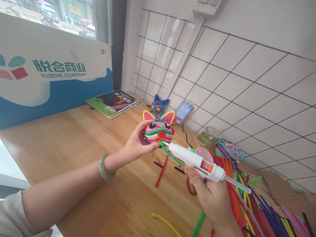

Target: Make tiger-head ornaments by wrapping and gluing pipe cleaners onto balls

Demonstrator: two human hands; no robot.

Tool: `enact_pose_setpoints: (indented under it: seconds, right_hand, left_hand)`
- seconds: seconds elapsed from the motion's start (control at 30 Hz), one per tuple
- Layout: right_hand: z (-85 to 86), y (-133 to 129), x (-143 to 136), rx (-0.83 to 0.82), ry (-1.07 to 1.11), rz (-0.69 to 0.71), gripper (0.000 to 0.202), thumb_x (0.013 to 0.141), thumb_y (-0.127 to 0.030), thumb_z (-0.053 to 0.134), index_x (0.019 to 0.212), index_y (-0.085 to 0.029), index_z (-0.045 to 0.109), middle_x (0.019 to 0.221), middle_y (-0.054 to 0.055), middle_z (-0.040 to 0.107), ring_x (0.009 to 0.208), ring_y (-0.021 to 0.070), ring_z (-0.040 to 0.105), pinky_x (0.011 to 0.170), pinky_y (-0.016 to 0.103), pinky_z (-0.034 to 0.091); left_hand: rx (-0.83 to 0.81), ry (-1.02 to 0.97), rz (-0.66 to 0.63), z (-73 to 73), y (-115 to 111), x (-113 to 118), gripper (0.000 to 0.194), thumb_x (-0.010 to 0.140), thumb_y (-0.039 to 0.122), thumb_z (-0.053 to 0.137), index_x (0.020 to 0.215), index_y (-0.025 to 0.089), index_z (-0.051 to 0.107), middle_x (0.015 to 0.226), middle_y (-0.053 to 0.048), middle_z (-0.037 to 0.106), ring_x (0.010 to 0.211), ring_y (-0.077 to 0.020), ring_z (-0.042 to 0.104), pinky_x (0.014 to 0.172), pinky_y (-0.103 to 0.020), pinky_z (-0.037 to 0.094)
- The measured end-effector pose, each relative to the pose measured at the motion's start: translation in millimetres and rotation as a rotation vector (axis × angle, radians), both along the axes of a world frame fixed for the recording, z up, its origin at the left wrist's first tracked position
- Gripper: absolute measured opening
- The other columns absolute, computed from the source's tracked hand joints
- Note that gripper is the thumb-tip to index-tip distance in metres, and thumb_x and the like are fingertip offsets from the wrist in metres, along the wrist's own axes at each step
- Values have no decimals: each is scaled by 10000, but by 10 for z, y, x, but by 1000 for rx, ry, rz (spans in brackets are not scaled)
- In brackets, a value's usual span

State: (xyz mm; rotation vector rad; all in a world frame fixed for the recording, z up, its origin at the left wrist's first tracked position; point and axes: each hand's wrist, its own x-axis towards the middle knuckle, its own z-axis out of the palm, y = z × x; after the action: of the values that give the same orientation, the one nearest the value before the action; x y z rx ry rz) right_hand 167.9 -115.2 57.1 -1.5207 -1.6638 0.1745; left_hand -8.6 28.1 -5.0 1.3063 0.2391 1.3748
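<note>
While the left hand (134, 141) clamps a colourful animal head (161, 130) above the tabletop (116, 204), the right hand (214, 194) grips a glue gun (189, 156) beside it; behind the gun, a pink stick (197, 144) leans in a cup (209, 156).

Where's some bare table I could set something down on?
Two bare patches of table: between the booklet and your left forearm, and between that forearm and the loose yellow pipe cleaner. It's crowded right of the glue gun, with piled pipe cleaners.
</note>
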Motion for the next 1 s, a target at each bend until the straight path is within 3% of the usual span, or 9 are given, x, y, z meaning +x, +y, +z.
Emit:
enact_pose_setpoints:
  seconds: [0.07, 0.2, 0.37, 0.5, 0.63, 0.77, 1.0]
  right_hand:
    - [-21, -2, 9, 20, -30, 17, 243, 945, -427, 550, 1048, -225, 640, 802, 27, 691, 764, 198, 687, 724, 282, 572]
    - [-39, -7, 36, 10, -47, 45, 226, 962, -378, 542, 1121, -242, 629, 851, 16, 719, 751, 175, 699, 688, 244, 566]
    - [-34, -10, 18, 18, 3, 16, 254, 945, -441, 552, 1001, -218, 660, 856, 51, 725, 745, 201, 698, 667, 276, 562]
    - [-35, -13, 46, -69, 154, 3, 327, 916, -510, 569, 913, -198, 666, 691, 40, 652, 593, 186, 620, 499, 274, 495]
    - [-56, 8, 124, -153, 347, 126, 303, 938, -484, 556, 871, -201, 639, 593, 5, 565, 488, 136, 503, 431, 259, 417]
    - [-53, 38, 148, -147, 589, 209, 303, 933, -517, 554, 902, -218, 590, 709, 31, 631, 445, 107, 462, 407, 265, 405]
    - [50, 88, 190, -123, 764, 136, 551, 764, -752, 611, 782, -201, 606, 736, 43, 626, 395, 58, 351, 366, 251, 312]
  left_hand:
    - [2, -2, 1, 4, -3, 7, 647, 689, 260, 853, 1235, 261, 506, 1226, -92, 613, 1040, -243, 663, 813, -342, 596]
    - [-1, -7, -3, 11, -2, 13, 645, 690, 265, 852, 1235, 255, 507, 1217, -97, 618, 1033, -240, 664, 826, -347, 592]
    - [-3, -10, -11, 14, -6, 6, 647, 690, 243, 851, 1237, 251, 506, 1227, -98, 621, 1074, -245, 651, 871, -360, 578]
    - [-8, -14, -34, 15, -13, -8, 620, 710, 219, 834, 1236, 254, 508, 1225, -91, 620, 1068, -236, 654, 841, -336, 589]
    - [-10, -16, -40, 4, -3, -23, 617, 711, 227, 834, 1237, 259, 513, 1226, -93, 621, 1055, -238, 659, 816, -331, 598]
    - [-28, -1, -56, -9, 7, -28, 636, 696, 248, 847, 1241, 263, 519, 1263, -104, 606, 1098, -265, 645, 820, -347, 598]
    - [-52, 7, -87, -5, 18, -39, 627, 704, 271, 845, 1238, 255, 516, 1271, -107, 606, 1105, -274, 649, 841, -363, 594]
